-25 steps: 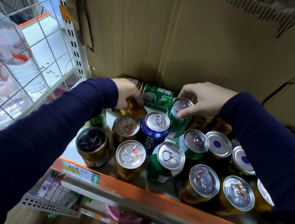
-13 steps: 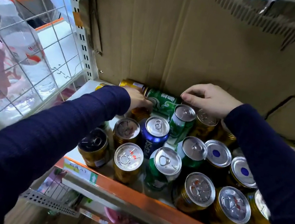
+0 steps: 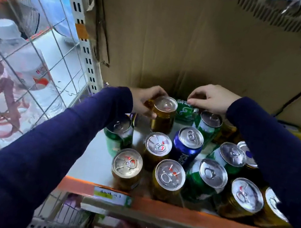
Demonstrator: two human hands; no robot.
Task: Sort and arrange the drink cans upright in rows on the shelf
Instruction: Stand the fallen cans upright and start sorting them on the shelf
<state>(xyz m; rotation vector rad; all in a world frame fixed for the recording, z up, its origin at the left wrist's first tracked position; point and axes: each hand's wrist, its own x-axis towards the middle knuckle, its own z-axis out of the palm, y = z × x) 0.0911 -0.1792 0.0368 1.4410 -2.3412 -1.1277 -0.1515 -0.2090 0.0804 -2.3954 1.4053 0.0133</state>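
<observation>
At the shelf's [image 3: 84,162] back, 12 o'clock: gold can [image 3: 164,120] upright, green can [image 3: 184,111] on its side beside it.
Left grip [image 3: 143,102]: wrapped round the gold can's wall.
Right grip [image 3: 211,102]: curled fingertips on the green can; actual hold, can't tell.
Handling: probably thin, slick, dentable; grab mid-body.
In the way: Pepsi can [image 3: 186,150] and pals at 6 o'clock, cardboard [image 3: 179,38] behind.

Gold can [image 3: 163,116], prob. green can [image 3: 185,111]
</observation>
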